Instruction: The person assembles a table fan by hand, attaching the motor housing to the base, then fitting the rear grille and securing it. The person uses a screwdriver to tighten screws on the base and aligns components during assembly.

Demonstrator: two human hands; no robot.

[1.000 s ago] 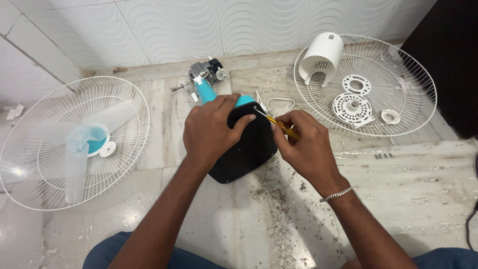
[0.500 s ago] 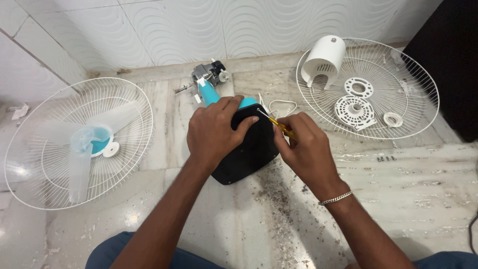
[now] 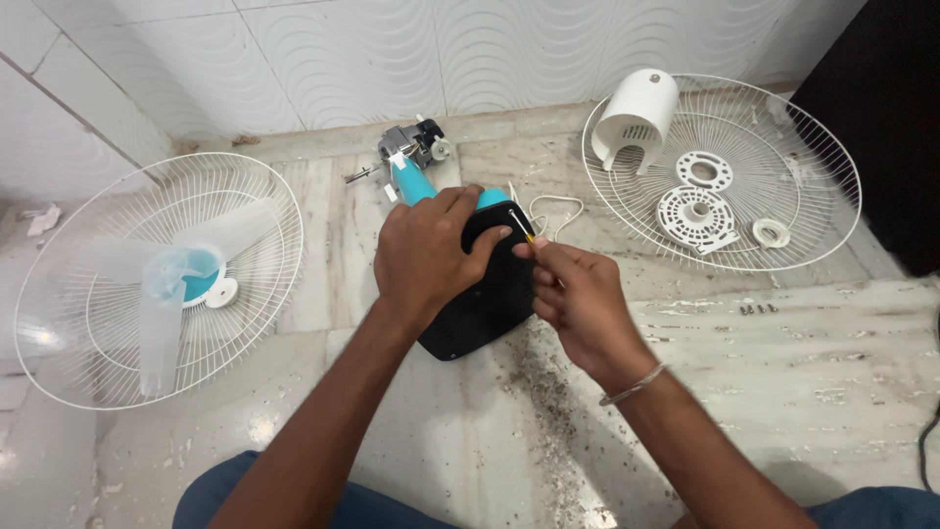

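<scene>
screwdriver [image 3: 522, 227] pinched in right fingers [image 3: 548, 264], left fingers [image 3: 460, 220] clamped over black fan base [image 3: 485, 304]

Marble floor [image 3: 783, 392]: fan grilles [image 3: 157, 279], probably screws [image 3: 757, 310]
</scene>
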